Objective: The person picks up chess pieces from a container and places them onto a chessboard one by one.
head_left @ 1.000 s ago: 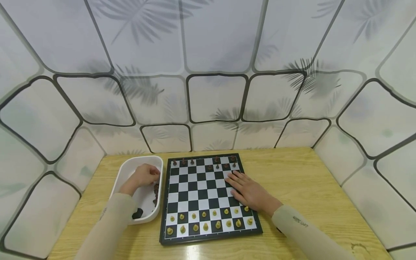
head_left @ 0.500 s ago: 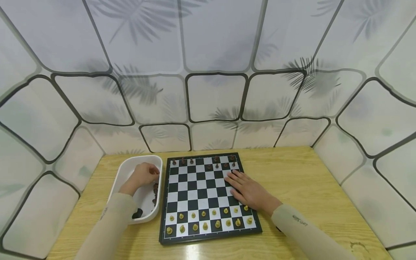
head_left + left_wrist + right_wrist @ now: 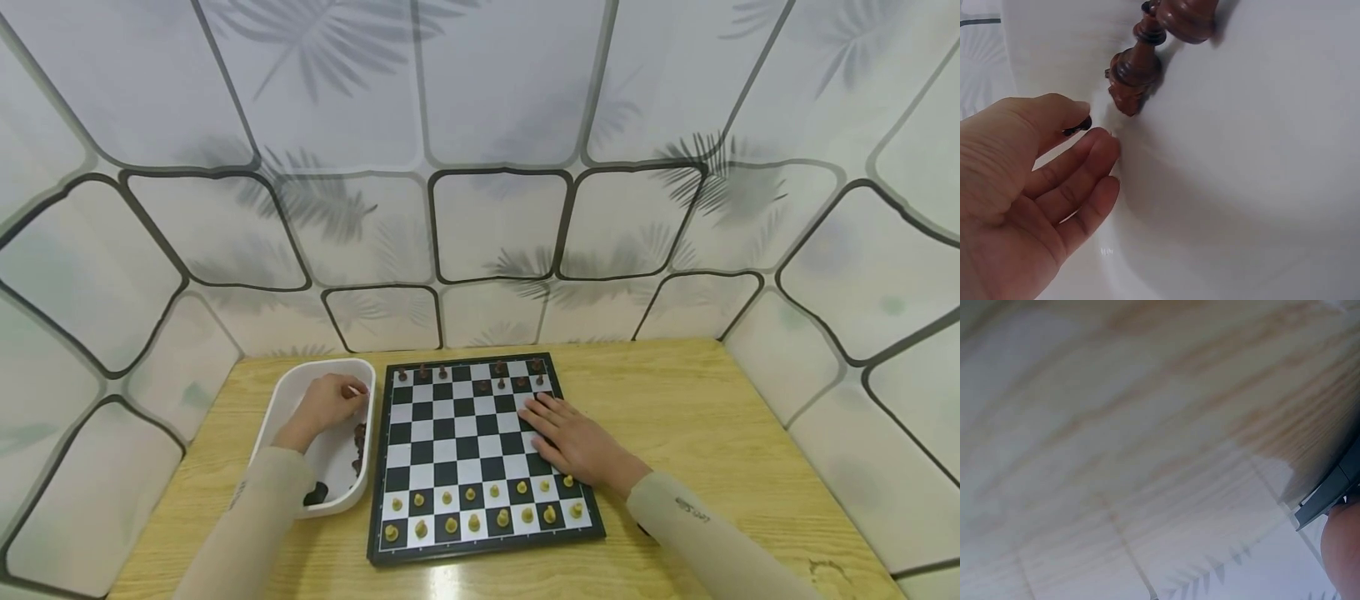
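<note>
Inside the white plastic tub (image 3: pixel 277 406), my left hand (image 3: pixel 327 403) pinches a small dark chess piece (image 3: pixel 1079 127) between thumb and forefinger. Most of that piece is hidden by the fingers. Brown chess pieces (image 3: pixel 1137 65) lie along the tub's wall just beyond the fingertips. My right hand (image 3: pixel 573 440) rests with its fingers spread on the right side of the chessboard (image 3: pixel 445 450). Yellow chess pieces (image 3: pixel 474 522) stand in two rows on the near side. Several brown chess pieces (image 3: pixel 442 372) stand in the two far rows, with gaps among them.
A black object (image 3: pixel 316 493) lies in the tub's near left corner. Under everything is a light wooden table (image 3: pixel 697 408). A patterned curtain-like wall (image 3: pixel 498 225) rises behind the table and along both sides. The tub stands close to the board's left edge.
My left hand has shifted very slightly within the tub, its fingertips a little higher. My right hand stays on the board, and the standing pieces keep their places.
</note>
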`<state>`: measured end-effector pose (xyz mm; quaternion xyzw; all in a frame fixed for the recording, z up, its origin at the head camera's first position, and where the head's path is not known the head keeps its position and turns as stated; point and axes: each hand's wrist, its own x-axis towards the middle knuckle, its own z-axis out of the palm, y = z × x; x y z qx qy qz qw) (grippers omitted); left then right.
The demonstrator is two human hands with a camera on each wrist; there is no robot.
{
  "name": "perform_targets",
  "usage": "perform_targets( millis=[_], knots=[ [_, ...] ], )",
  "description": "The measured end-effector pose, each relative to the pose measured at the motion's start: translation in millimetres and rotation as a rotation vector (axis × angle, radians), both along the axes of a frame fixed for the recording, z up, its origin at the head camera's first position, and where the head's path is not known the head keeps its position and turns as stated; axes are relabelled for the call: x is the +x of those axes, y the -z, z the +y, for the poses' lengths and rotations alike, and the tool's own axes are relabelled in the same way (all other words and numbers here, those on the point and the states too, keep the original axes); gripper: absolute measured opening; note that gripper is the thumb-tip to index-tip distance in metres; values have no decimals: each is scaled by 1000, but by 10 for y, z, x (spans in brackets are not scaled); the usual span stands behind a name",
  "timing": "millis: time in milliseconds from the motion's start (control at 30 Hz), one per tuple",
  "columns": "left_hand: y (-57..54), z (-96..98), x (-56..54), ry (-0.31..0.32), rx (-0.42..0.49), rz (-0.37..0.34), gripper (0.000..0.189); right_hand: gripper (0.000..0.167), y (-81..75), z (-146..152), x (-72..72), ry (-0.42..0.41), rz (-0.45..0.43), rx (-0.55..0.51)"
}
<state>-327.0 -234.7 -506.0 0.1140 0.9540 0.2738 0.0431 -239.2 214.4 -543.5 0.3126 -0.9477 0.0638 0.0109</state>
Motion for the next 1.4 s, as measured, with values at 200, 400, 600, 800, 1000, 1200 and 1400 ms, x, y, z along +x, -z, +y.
perform_targets(
  millis=[200,400,600,800,1000,1200,1400],
  knots=[
    [-2,-39,-6,-36,86,4,21,60,-14,-2,10,7,-17,0],
    [-73,-68,34,-62,128,54,24,60,-19,-4,16,8,-24,3],
    [-252,-63,72,-77,189,109,25,60,-28,-5,18,14,-18,-2],
    [-371,-35,89,-80,222,176,21,59,-45,-14,38,14,-21,-19],
    [-459,99,112,-36,238,212,19,58,-50,-20,46,17,-21,-33],
    [-503,276,111,-5,256,181,20,59,-29,-25,31,18,-23,-32],
    [-534,490,100,23,270,133,20,59,-4,-18,19,19,-13,-25]
  ],
)
